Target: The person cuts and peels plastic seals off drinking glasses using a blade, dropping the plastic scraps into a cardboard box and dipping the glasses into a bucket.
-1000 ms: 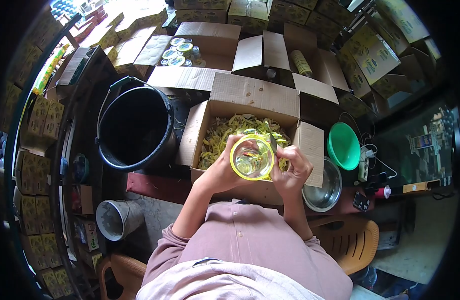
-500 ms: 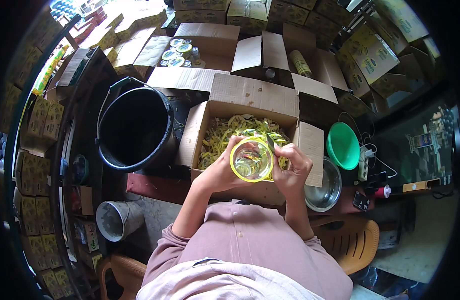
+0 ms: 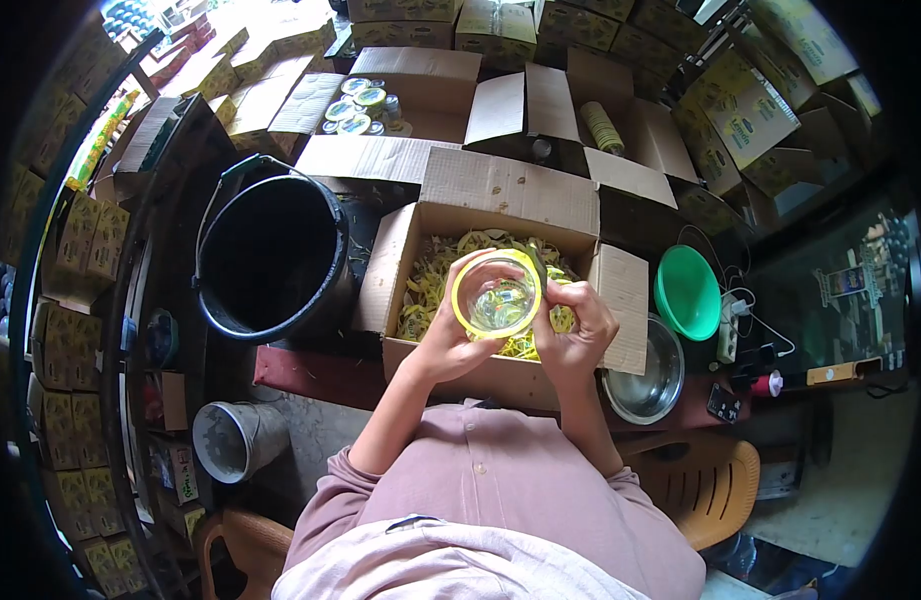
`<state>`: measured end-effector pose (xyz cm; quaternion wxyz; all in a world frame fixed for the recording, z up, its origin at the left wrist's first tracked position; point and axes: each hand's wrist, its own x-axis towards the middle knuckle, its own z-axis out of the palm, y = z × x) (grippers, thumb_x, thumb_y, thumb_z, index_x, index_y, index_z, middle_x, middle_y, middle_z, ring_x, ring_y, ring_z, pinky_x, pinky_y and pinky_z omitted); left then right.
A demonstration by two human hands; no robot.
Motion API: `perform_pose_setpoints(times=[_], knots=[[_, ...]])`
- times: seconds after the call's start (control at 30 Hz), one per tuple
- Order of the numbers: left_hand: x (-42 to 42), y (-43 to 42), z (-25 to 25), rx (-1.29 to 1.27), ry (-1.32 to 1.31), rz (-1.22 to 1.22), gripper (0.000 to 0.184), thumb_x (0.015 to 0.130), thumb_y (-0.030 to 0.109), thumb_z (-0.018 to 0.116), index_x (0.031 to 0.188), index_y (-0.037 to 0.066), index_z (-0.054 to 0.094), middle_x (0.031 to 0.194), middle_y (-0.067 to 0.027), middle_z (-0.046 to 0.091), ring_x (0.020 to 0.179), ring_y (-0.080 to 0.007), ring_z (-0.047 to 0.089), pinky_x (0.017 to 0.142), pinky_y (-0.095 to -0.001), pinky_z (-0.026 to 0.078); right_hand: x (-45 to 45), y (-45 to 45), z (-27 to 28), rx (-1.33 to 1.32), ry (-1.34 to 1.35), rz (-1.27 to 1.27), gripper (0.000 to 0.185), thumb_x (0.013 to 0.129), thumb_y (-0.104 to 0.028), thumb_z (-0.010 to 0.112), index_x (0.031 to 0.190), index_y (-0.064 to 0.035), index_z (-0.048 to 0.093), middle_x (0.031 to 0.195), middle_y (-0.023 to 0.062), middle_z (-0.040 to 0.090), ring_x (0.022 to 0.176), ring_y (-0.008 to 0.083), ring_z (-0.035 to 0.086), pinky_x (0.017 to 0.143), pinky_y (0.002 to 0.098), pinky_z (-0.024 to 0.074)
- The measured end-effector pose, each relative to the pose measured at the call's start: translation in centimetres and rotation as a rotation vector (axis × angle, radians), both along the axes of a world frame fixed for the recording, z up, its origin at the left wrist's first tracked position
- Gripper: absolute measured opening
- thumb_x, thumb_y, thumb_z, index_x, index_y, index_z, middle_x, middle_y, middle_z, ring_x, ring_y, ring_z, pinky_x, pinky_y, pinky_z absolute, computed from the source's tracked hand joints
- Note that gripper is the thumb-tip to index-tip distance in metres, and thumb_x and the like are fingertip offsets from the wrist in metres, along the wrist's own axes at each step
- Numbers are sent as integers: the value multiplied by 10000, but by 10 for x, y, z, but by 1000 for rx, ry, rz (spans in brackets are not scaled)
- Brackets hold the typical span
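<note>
A clear plastic cup with a yellow rim (image 3: 497,294) is tilted so its open mouth faces me. My left hand (image 3: 447,335) is wrapped round its left side. At the right of the rim, my right hand (image 3: 574,330) pinches a thin dark blade-like tool (image 3: 538,262), which lies close against the rim. Both hands are above an open cardboard box (image 3: 510,190) filled with yellow-green curly strips (image 3: 435,275).
A large black bucket (image 3: 272,258) stands left of the box, a grey bucket (image 3: 238,441) below it. To the right are a green bowl (image 3: 687,292) and a metal bowl (image 3: 648,375). Behind, an open box holds lidded tubs (image 3: 354,124); another holds stacked yellow rings (image 3: 602,128).
The cup has shifted slightly up and left and turned in my left hand. My right hand has moved slightly, its fingers still pinching the dark tool.
</note>
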<state>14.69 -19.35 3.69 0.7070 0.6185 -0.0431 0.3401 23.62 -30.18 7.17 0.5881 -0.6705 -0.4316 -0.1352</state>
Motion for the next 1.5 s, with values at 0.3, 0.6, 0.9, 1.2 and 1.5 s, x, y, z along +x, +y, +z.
perform_pose_setpoints(times=[0.3,0.6,0.9,1.2,1.5], knots=[[1,-3,3,-19,35,63,701,664,19,712,1196,59,258,1100,-102,467,1059,-185,487,897,-333,409,-3,-7,-2,7,-62,11,153,667,53,669,785,-18,600,676,86,593,600,165,599,584,264,478],[-1,1,-1,98,121,51,703,630,35,743,1173,42,296,1091,-92,468,1044,-177,499,887,-308,425,-8,-8,6,-48,-111,-48,180,664,58,663,816,-24,611,679,87,593,618,176,602,583,275,483],[-5,7,-1,168,172,54,708,595,36,751,1171,7,340,1068,-92,475,1006,-172,513,878,-286,436,5,-11,2,-16,32,75,190,649,87,660,796,-24,617,686,90,597,616,176,600,579,290,478],[-6,8,3,178,210,54,684,601,40,749,1164,4,363,1062,-86,479,984,-164,526,852,-284,452,-1,-12,4,-82,-95,-5,186,647,84,662,781,-31,603,688,87,592,607,191,593,658,282,501],[-14,8,11,243,236,25,669,597,72,760,1158,20,398,1041,-85,470,963,-171,543,834,-284,455,6,-9,4,-78,-55,76,203,632,86,659,790,-34,613,686,90,592,610,196,595,582,276,487]])
